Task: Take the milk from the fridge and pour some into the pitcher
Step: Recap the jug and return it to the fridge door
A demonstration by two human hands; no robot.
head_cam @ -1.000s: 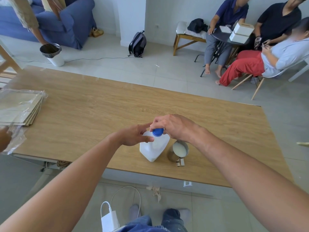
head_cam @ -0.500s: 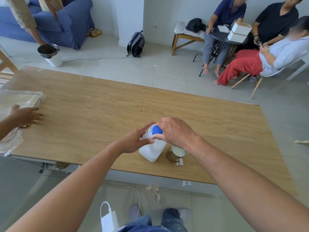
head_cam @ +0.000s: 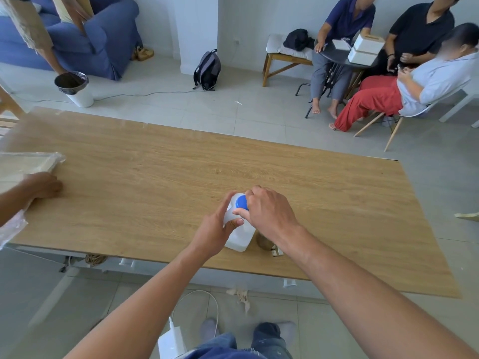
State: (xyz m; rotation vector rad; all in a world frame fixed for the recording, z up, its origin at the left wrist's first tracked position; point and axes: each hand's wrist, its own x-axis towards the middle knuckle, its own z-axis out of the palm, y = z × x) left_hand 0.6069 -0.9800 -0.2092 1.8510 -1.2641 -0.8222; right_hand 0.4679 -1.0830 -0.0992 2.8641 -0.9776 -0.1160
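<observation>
A white plastic milk jug (head_cam: 239, 239) stands upright near the front edge of the wooden table (head_cam: 160, 174). My left hand (head_cam: 216, 228) grips its upper body from the left. The fingers of my right hand (head_cam: 267, 212) are closed around its blue cap (head_cam: 241, 202) from above. Just right of the jug sits the small steel pitcher (head_cam: 263, 244), mostly hidden under my right wrist; its contents cannot be seen.
Another person's hand (head_cam: 42, 185) rests on the table's left side by plastic-wrapped boards (head_cam: 23, 167). Beyond the table: a white bin (head_cam: 75, 88), a backpack (head_cam: 207, 69), a blue sofa, three seated people at the back right. A charger and cable (head_cam: 176, 338) lie by my feet.
My right hand has slid forward over the pitcher, hiding the milk seen in it before, while staying on the blue cap. The other person's hand came onto the table at the left.
</observation>
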